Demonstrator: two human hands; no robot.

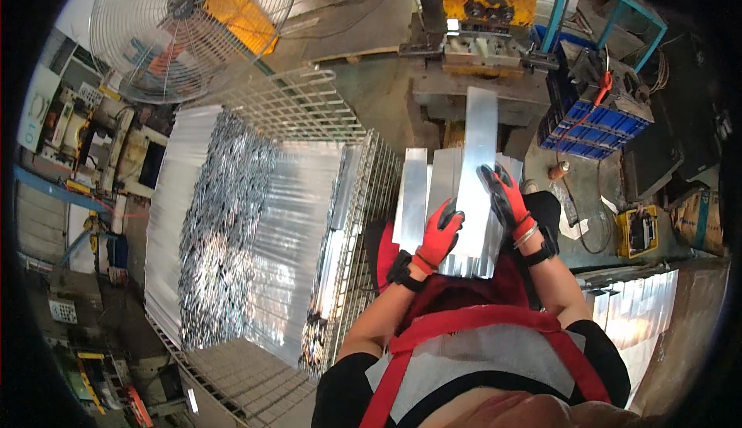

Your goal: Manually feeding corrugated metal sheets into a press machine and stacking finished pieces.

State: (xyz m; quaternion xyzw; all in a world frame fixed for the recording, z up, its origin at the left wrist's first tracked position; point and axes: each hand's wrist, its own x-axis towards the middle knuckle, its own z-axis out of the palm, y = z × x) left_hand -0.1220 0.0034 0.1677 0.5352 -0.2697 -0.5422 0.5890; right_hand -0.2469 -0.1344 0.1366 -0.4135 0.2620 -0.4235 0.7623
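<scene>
A long, flat silvery metal strip lies lengthwise before me, its far end pointing at the machine. On its right edge, my right hand, in a red glove with dark fingers, is closed. My left hand, gloved the same way, has curled fingers against the left edge, lower down; its fingertips are partly hidden. Beneath and beside the strip, more metal strips are stacked over my lap. One separate strip lies to the left of the stack.
At my left stands a wire mesh cage filled with stacked metal strips. A large fan stands far left. Ahead is a yellow-and-grey machine. Blue crates, a small bottle and a yellow tray are on the right.
</scene>
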